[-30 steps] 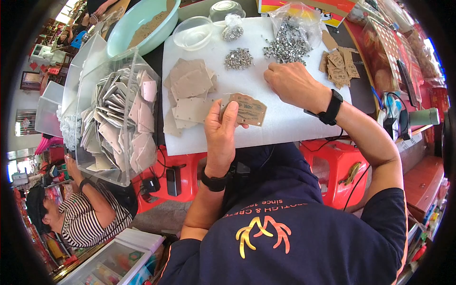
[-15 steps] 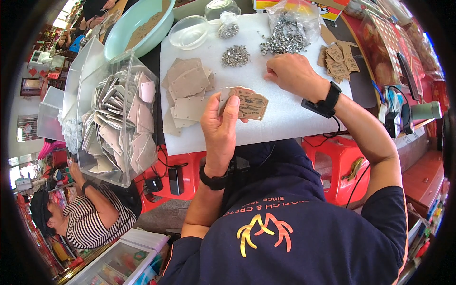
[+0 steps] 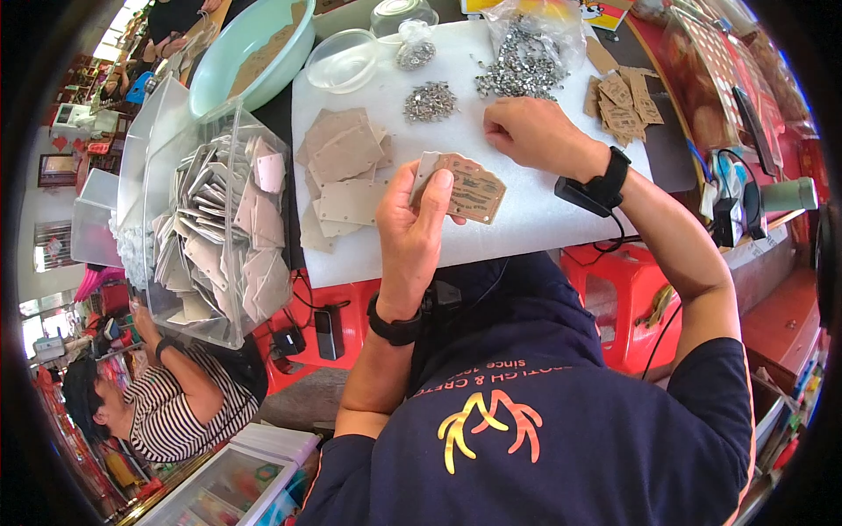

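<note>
Between the thumb and fingers of my left hand is a brown printed card with shaped edges and small holes, a pale card edge showing behind it. My right hand rests on the white foam sheet, its fingers curled in and their tips hidden. Just beyond it, small shiny metal pieces spill from a clear plastic bag. A smaller heap of metal pieces lies to its left. Blank grey-beige cards are piled left of my left hand.
A clear plastic bin full of pale cards stands at left, beside a light-green basin. Clear round tubs sit at the back. Loose brown cards lie at right. Another person in stripes is at lower left.
My right hand has shifted slightly left beside the metal pieces, its fingers still curled. The card in my left hand has tilted and moved a little to the right.
</note>
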Demonstrator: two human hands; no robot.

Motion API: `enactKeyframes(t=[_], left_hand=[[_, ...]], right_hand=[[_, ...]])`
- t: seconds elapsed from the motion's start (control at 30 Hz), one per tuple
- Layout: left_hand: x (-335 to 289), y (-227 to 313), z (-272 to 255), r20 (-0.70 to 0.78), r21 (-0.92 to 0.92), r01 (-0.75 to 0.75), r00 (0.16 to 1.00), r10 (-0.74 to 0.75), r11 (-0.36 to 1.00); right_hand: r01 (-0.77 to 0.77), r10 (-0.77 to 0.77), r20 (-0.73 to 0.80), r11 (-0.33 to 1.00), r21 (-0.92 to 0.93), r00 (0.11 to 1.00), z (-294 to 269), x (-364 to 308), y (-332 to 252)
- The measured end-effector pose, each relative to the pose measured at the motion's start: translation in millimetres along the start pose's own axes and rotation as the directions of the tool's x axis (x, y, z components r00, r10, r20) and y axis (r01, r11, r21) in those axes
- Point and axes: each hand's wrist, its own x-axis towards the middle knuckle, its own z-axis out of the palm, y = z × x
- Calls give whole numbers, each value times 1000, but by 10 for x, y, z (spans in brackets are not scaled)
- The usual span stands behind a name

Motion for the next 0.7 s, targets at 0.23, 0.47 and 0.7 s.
enactKeyframes(t=[0.23, 0.47, 0.7], left_hand=[[42, 15, 4, 129, 100, 71, 988, -83, 992], [46, 92, 83, 216, 126, 108, 967, -133, 986], [22, 205, 157, 285, 240, 116, 941, -185, 964]], right_hand=[[-320, 5, 385, 565, 760, 923, -411, -46, -187], [-325, -145, 407, 394, 860, 902, -498, -115, -115], [-402, -241, 471, 285, 870, 849, -488, -123, -38]])
